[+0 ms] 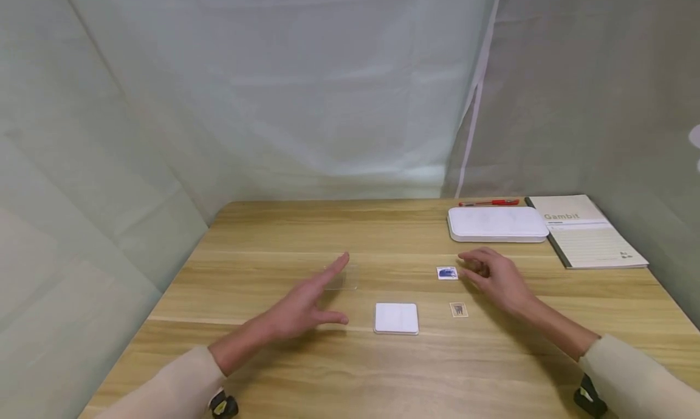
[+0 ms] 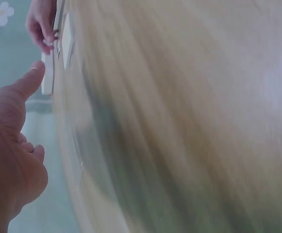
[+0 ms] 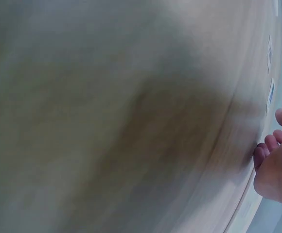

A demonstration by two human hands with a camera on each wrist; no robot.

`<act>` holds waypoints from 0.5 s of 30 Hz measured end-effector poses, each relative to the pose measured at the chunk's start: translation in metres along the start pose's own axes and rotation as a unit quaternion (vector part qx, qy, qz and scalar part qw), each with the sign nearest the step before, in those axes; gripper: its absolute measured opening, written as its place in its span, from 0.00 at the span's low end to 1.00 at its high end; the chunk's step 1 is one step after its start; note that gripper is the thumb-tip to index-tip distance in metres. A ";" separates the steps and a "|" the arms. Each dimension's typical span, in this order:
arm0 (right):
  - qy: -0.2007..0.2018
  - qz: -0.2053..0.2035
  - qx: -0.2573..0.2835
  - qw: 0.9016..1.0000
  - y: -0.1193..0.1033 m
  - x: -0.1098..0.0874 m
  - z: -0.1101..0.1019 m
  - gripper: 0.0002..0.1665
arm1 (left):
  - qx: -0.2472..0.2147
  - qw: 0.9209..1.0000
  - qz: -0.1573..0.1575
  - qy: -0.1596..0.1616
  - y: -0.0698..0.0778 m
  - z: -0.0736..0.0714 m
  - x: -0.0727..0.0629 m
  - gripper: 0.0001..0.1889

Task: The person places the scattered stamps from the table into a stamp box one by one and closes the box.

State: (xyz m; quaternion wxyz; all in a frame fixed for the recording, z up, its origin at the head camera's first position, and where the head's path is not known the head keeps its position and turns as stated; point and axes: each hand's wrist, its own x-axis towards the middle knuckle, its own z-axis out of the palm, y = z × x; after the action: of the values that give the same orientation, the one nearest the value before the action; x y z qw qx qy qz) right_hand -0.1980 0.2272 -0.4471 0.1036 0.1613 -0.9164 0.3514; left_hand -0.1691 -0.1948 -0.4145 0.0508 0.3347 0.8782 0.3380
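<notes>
My left hand point(image 1: 301, 309) hovers over the table's left half, thumb and fingers spread, holding nothing. Partly behind its fingers lies a thin clear plastic rectangle point(image 1: 350, 277). A small white flat case point(image 1: 396, 318) sits to the right of that thumb. My right hand point(image 1: 500, 278) is just right of a blue-and-white stamp point(image 1: 447, 273), fingers loosely bent with nothing between them. Its fingertips come close to the stamp's right edge. Nearer to me lies a second stamp point(image 1: 459, 309), beige with a dark picture. In the right wrist view both stamps are seen nearly edge-on.
At the back right rests a long white box point(image 1: 497, 223), with a red pen point(image 1: 489, 203) behind it. A notebook point(image 1: 590, 234) lies beside the box, near the right edge. Pale curtains point(image 1: 328, 91) hang behind the wooden table point(image 1: 246, 243).
</notes>
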 end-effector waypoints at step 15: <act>-0.013 0.038 0.009 0.999 0.000 0.013 0.008 0.06 | -0.026 0.999 0.018 -0.009 0.013 0.029 0.008 0.43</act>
State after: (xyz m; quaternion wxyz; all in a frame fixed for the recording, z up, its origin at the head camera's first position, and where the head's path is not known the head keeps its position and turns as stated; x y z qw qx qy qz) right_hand -0.2110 0.2186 -0.4487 0.0767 0.1322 -0.9198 0.3614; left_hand -0.1588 -0.1667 -0.4281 0.0611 0.3520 0.8625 0.3585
